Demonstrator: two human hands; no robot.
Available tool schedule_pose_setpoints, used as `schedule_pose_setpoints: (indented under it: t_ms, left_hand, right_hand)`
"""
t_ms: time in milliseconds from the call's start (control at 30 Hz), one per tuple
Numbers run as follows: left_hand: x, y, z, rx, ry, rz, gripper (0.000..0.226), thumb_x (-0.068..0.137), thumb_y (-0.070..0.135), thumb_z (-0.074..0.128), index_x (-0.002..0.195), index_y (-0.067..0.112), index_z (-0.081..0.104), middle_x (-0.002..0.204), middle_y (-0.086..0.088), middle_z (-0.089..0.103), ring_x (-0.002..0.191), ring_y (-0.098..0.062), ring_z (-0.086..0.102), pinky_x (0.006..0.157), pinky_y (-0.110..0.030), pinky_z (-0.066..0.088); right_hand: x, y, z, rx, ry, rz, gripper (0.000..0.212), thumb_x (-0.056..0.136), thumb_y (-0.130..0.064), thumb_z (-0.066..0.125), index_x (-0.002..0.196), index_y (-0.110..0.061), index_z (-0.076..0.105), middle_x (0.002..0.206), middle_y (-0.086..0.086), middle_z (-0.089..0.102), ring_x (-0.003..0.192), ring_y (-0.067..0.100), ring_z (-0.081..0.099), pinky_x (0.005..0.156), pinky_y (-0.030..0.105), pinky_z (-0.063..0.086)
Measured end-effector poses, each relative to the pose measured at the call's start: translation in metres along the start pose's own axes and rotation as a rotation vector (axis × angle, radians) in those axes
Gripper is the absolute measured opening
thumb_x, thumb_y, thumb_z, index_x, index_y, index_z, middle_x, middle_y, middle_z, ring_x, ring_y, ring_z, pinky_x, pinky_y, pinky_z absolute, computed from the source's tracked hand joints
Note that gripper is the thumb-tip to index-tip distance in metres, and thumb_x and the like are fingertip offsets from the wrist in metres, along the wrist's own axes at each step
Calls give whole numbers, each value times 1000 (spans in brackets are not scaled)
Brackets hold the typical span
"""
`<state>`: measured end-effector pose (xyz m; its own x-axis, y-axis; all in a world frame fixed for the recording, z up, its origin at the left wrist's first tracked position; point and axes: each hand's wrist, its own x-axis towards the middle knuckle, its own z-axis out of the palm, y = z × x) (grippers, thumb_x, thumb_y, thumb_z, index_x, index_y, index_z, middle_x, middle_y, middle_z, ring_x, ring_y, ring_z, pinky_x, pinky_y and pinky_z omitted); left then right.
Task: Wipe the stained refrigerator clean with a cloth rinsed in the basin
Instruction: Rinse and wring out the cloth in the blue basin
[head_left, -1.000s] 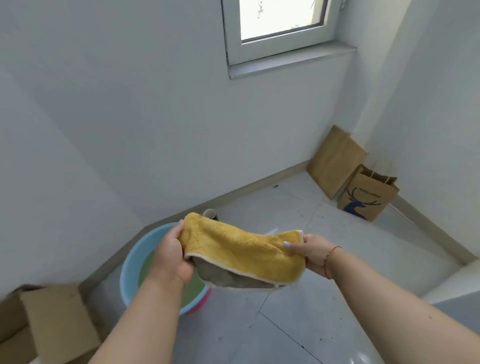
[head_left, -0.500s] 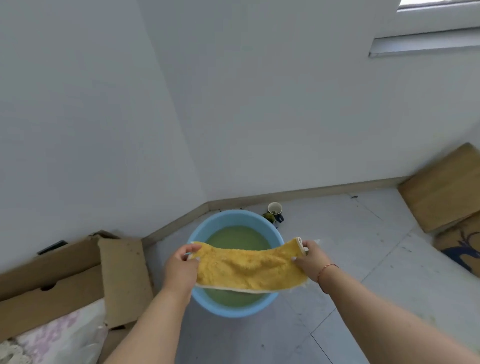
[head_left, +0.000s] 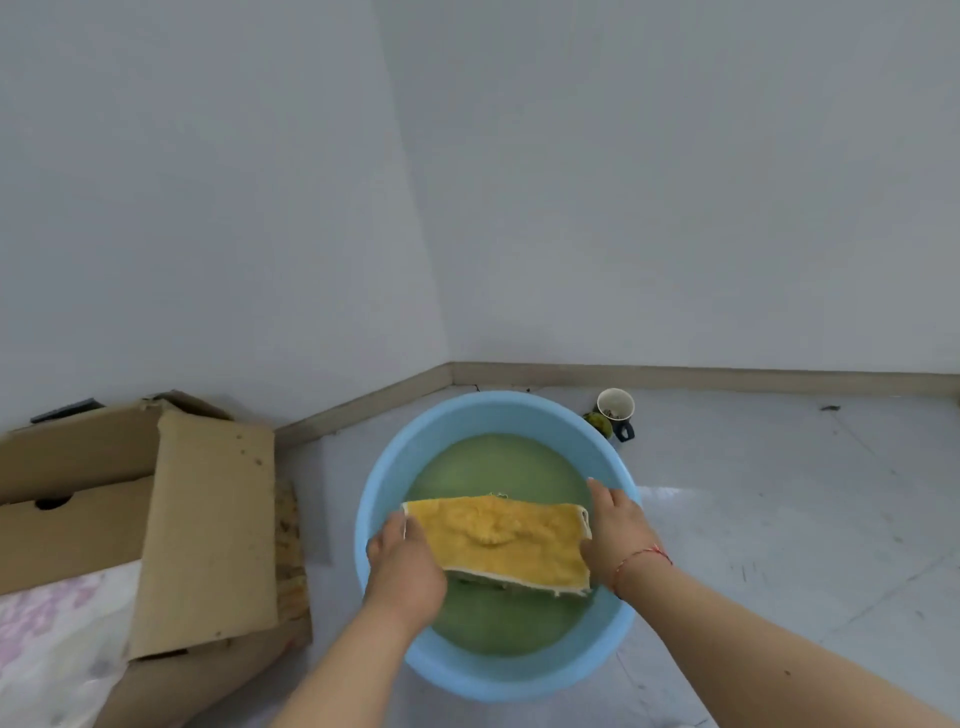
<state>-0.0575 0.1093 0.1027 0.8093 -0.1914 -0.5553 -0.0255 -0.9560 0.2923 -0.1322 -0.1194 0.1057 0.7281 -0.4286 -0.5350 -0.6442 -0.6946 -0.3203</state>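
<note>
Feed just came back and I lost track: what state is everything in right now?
Cloth: stretched flat over the basin, held at both ends.
Basin: holding cloudy greenish water.
Left hand: gripping the cloth.
Right hand: gripping the cloth.
Mug: upright.
Cardboard box: flaps open.

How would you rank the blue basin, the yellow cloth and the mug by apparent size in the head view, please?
1. blue basin
2. yellow cloth
3. mug, though it sits farther from the camera, so it looks smaller than it is.

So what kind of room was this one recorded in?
Probably a bare corner of a home utility or storage room: plain white walls meeting a tiled floor, an opened cardboard box, and a blue basin of greenish water on the floor.
</note>
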Motion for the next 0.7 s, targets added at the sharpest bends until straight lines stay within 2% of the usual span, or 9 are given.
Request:
schedule_pose_setpoints:
  t_ms: [100, 200, 267, 367, 433, 500, 567, 633, 700]
  left_hand:
    - [31, 5, 38, 133, -124, -15, 66, 98, 35, 40, 154, 21, 9, 159, -14, -11, 145, -38, -3, 119, -41, 12]
    - [64, 4, 65, 251, -234, -34, 72, 94, 55, 35, 151, 37, -4, 158, -14, -20, 145, -39, -14, 118, -51, 5]
    - [85, -4, 84, 325, -283, -86, 77, 91, 63, 35, 150, 40, -11, 157, -16, -21, 144, -42, -14, 118, -54, 5]
    - [107, -9, 95, 329, -292, -96, 80, 92, 57, 40, 149, 41, -14, 158, -14, -18, 144, -45, -1, 118, -49, 11]
    - [113, -9, 99, 231, -286, -49, 81, 90, 51, 46, 151, 40, -7, 161, -11, -5, 144, -41, 12, 117, -44, 19]
    - [116, -8, 99, -95, -282, -39, 82, 85, 40, 57, 153, 32, 11, 158, -10, 19, 140, -33, 29, 112, -37, 29]
    - [114, -4, 97, -664, -283, -161, 78, 78, 39, 66, 147, 29, 32, 149, -10, 39, 129, -32, 44, 104, -43, 39]
    - [105, 2, 92, -1133, -356, -266, 50, 88, 44, 59, 131, 20, 51, 130, -15, 59, 116, -36, 55, 102, -55, 39]
    - [97, -1, 86, -1406, -454, -288, 43, 94, 48, 46, 109, 11, 62, 100, -25, 71, 102, -39, 62, 98, -59, 41]
  right_hand:
    - [39, 13, 35, -240, -108, -213, 77, 90, -19, 55, 151, -30, 10, 153, 4, 21, 140, 26, 24, 113, 39, 31]
    - [66, 15, 64, -546, -255, -388, 82, 89, -40, 58, 150, -40, 3, 159, 3, 3, 146, 30, 3, 117, 54, 12]
    - [82, 15, 90, -682, -301, -427, 87, 87, -45, 58, 148, -45, -4, 159, 1, -7, 145, 32, -6, 113, 62, 4]
    - [110, 12, 105, -755, -291, -373, 94, 87, -28, 63, 146, -49, -7, 158, 1, -8, 145, 34, -2, 111, 59, 21]
    - [120, 8, 106, -658, -278, -281, 88, 87, -13, 59, 145, -51, 5, 156, 3, 0, 142, 38, 5, 108, 55, 31]
    - [127, -1, 106, -481, -265, -220, 62, 94, -16, 47, 142, -48, 25, 154, 6, 11, 140, 41, 13, 110, 52, 30]
    - [120, -19, 108, -132, -219, -111, 45, 100, -24, 41, 144, -28, 36, 153, 11, 24, 139, 37, 25, 113, 44, 28]
    - [117, -39, 111, 248, -172, -93, 45, 99, -14, 45, 143, -7, 39, 149, 15, 34, 136, 32, 35, 110, 36, 30]
    - [103, -60, 110, 515, -233, -77, 37, 94, -6, 49, 131, -1, 52, 129, 17, 51, 118, 26, 49, 97, 30, 38]
